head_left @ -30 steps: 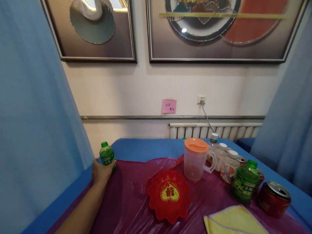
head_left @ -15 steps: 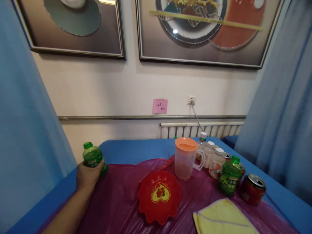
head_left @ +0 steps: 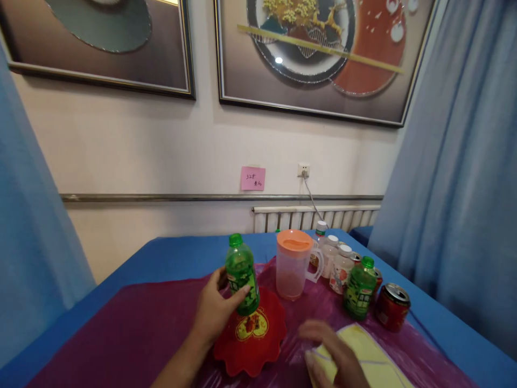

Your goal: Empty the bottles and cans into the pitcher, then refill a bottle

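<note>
- Head view: the left hand [head_left: 216, 310] wraps its fingers round a green plastic bottle [head_left: 241, 275], over the red wavy plate [head_left: 250, 360].
- The right hand [head_left: 338, 353], fingers half open, holds nothing by the yellow cloth [head_left: 375, 355].

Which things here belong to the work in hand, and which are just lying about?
Held or near the hands:
green bottle, gripped by the left hand
red dish, partly hidden by that bottle
yellow cloth, by the right hand

Seemingly just lying about:
orange-lidded pitcher
second green bottle
red can
white-capped containers
pink wall note
</note>
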Demonstrator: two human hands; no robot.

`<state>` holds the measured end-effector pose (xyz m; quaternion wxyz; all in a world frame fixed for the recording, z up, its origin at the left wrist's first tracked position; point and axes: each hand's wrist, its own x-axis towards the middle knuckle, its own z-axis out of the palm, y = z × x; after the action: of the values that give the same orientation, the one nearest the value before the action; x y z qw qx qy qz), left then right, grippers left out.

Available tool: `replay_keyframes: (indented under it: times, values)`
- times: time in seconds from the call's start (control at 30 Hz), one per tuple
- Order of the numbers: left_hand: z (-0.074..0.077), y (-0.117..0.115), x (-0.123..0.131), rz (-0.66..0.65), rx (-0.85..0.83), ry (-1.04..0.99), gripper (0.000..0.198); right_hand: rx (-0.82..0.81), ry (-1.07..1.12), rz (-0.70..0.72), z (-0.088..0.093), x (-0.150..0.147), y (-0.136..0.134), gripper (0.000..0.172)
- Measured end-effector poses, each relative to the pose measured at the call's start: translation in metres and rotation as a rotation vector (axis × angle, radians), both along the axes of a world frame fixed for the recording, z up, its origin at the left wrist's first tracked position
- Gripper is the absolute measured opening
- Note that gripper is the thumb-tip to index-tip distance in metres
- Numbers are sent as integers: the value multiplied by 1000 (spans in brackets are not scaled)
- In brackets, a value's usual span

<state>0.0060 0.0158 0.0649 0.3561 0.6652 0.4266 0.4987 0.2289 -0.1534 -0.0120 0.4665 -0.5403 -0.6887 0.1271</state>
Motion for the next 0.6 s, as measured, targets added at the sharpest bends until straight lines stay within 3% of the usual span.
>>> replay_keyframes:
  times: [0.07,0.17,0.23,0.37,0.47,0.6]
  values:
    - [-15,4,5,-13,-1,73,57,81,258,-300,4,30,20,34]
    - [-34,10,6,22,11,160,57,111,534,-509,17,66,60,52]
    - [-44,12,3,28,37,215,58,95,572,-605,23,81,88,59]
    - [-57,10,-5,39,116,310,59,19,501,-551,18,88,129,49]
    - [-63,7,-9,53,166,350,60,45,530,-508,13,82,144,53]
    - [-71,7,-10,51,209,388,60,75,668,-507,25,75,154,56]
